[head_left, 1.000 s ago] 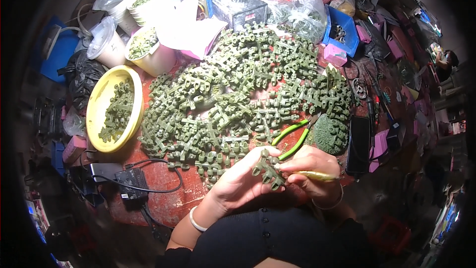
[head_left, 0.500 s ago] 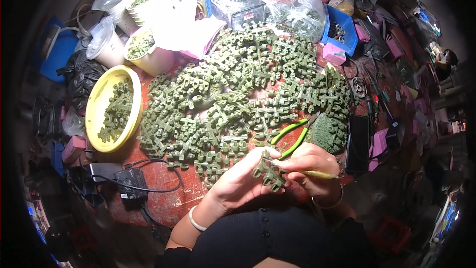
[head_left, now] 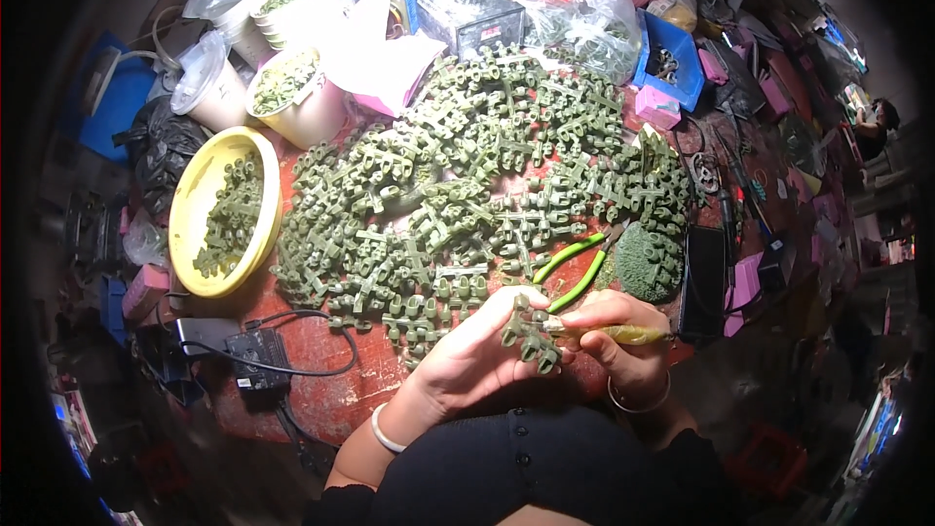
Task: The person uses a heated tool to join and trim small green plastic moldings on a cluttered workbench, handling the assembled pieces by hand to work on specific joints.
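Green branched piece (head_left: 532, 339): lower centre of the frame, between the hands, its long axis slanting from upper left to lower right.
Left hand (head_left: 467, 358): nearer the piece, pinching it at its upper end.
Right hand (head_left: 626, 323): to the piece's right, gripping a yellowish-handled tool (head_left: 635, 335).
Tool line: roughly level, tip leftward across the piece's axis; contact cannot be told.
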The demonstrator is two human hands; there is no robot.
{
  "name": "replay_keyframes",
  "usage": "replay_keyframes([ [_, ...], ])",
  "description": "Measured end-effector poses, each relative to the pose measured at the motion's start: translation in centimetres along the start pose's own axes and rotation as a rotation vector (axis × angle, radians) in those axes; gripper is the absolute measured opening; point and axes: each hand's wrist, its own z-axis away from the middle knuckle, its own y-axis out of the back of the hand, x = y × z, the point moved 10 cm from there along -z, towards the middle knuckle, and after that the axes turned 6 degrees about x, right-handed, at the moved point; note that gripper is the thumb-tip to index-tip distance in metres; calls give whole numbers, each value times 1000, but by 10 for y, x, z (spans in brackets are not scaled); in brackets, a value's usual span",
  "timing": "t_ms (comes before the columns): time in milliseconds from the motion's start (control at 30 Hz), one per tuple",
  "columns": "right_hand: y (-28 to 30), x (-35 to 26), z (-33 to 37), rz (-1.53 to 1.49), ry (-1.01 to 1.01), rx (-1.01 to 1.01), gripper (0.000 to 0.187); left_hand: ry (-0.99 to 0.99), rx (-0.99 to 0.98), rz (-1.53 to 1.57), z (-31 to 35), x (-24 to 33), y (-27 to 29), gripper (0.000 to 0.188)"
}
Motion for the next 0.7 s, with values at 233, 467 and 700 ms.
replay_keyframes([
  [233,-12,-24,-4,354,291,-47,20,-30,-55,14,-2,3,-6,32],
  [467,-18,-26,0,406,367,-93,27,-18,-16,31,2,4,1,31],
  [700,-8,-47,3,361,491,-55,27,0,99,-116,-2,1,3,35],
])
